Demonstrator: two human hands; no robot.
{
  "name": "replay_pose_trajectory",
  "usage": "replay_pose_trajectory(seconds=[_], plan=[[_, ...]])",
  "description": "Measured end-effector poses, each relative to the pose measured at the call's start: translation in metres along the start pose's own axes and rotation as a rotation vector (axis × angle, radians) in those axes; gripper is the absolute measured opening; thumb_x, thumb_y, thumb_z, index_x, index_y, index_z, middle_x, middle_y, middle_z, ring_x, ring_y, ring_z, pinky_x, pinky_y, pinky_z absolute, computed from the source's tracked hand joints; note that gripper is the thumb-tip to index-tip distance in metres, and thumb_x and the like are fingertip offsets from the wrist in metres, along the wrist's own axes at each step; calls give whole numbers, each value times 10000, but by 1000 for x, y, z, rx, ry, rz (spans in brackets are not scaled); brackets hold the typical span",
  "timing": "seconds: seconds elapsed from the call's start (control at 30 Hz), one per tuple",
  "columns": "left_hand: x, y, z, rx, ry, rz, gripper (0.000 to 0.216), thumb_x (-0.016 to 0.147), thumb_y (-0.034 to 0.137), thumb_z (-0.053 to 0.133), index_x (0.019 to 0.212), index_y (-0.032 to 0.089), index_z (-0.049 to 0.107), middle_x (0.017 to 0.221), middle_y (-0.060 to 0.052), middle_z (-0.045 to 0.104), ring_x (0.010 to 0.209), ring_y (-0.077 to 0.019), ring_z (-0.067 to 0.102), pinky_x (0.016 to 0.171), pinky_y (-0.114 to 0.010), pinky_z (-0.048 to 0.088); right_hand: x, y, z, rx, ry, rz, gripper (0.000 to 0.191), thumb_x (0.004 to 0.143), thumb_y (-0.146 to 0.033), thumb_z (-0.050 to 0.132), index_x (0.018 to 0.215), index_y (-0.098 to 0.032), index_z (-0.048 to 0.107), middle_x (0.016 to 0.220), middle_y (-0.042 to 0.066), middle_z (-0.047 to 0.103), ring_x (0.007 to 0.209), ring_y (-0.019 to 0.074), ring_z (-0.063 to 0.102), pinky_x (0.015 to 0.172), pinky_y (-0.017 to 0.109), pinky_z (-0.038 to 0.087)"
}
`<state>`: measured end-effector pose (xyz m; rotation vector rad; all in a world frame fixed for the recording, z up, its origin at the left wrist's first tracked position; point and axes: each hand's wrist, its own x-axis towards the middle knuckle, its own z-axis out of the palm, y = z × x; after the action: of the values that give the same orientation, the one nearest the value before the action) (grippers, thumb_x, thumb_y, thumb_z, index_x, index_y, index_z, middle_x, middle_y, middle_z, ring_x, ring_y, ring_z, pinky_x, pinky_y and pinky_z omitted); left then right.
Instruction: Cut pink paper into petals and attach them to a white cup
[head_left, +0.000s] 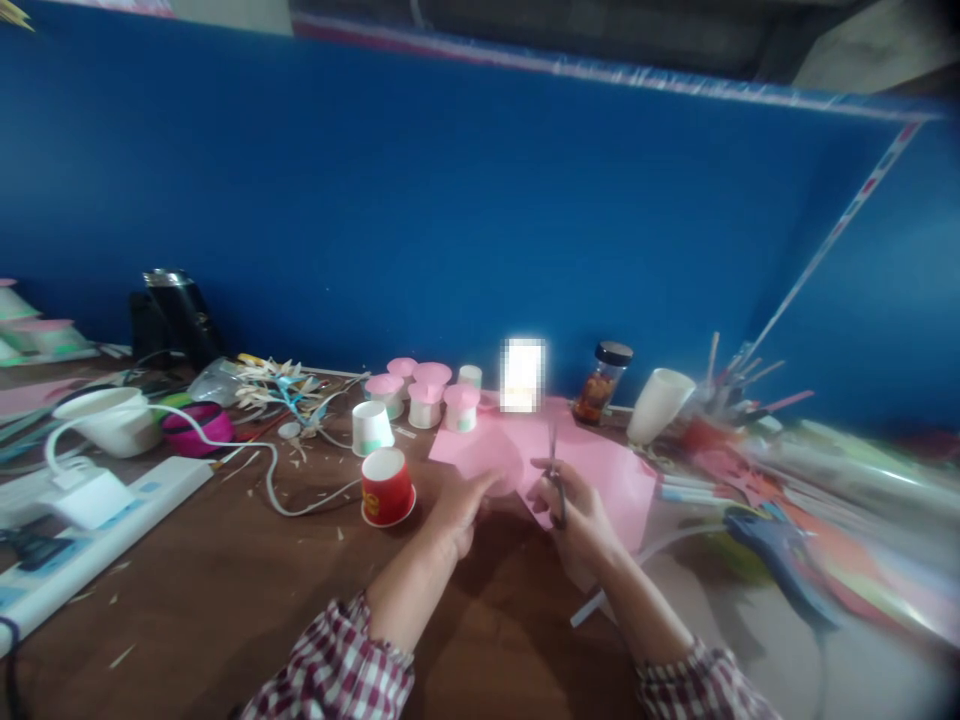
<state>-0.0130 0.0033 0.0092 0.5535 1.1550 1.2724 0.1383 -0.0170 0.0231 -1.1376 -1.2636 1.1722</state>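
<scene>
Right hand [577,505] fingers wrapped round scissors [555,480]; left hand [461,505] pinching pink paper [487,455]. Blades, seemingly apart, near left fingertips: nick risk; paper may slip, cut wander.

Pink paper and scissors, held over the brown tabletop.

The pink paper [487,455] is a thin, pale pink piece with a rounded outline on its near left side, held up off the wood near the middle of the view; its left edge is pinched by the left hand [457,510]. It overlaps a larger pink sheet lying flat behind it, so where one ends and the other begins is hard to tell. The scissors [555,480] are small and dark, gripped in the right hand [581,515], blades pointing up and away, just beside the paper's right edge. Blur hides whether the blades are parted.
</scene>
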Motion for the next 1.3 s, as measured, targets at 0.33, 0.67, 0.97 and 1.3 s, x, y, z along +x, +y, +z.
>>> replay_pose_trajectory(seconds=[0.33,0.67,0.97,1.3], plan=[[-3,-7,-9,326,-399,146,248,634,303,761,754,116,652,566,-9,604,441,-83,457,419,-208,282,12,11,-10,126,120,-46,467,664,-409,749,1050,-175,629,666,-37,516,546,93,457,490,215,378],[-1,-14,-1,218,-236,252,284,646,309,767,856,124,718,802,-89,734,701,-198,664,639,-277,488,10,8,-3,227,128,-14,495,586,-349,786,1016,-168,620,637,-41,551,563,112,516,528,242,427],[-1,-22,34,38,-134,135,359,587,342,811,831,101,708,756,-110,727,621,-194,657,532,-261,462,16,12,-9,202,272,-33,525,609,-329,729,1069,-161,541,634,-51,560,540,116,526,469,223,402],[1,-30,22,24,-201,131,391,562,381,833,809,107,703,693,-64,699,545,-134,596,501,-232,414,17,14,-7,177,289,-53,575,624,-342,709,1125,-148,504,618,-58,554,536,116,514,488,235,406]])
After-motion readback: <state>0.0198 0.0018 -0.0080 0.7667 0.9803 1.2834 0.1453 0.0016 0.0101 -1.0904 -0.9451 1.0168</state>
